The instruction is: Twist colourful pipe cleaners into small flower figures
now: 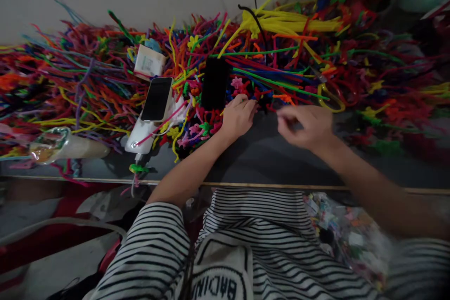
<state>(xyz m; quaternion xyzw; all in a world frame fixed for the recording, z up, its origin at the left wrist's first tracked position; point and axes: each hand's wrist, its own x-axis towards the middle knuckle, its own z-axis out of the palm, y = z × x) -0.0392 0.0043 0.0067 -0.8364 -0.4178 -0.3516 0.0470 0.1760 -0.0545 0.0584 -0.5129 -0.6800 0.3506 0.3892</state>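
Probably picking at fuzzy pipe-cleaner pieces (260, 96) on the pile's near side, just by the left hand (239, 115). Cannot tell if bent fingers there, or curled ones on the right hand (305, 124), hold anything. Next, maybe calls for a soft pinch. Bare desk (263, 159) this side; near the right hand, yellow-handled scissors (340, 108).

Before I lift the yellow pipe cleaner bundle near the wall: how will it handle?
Probably light for its size: the yellow bundle looks like thin strands. Likely springy rather than limp, since most lie fairly straight. Could drag the black strand along, as that crosses the left end.
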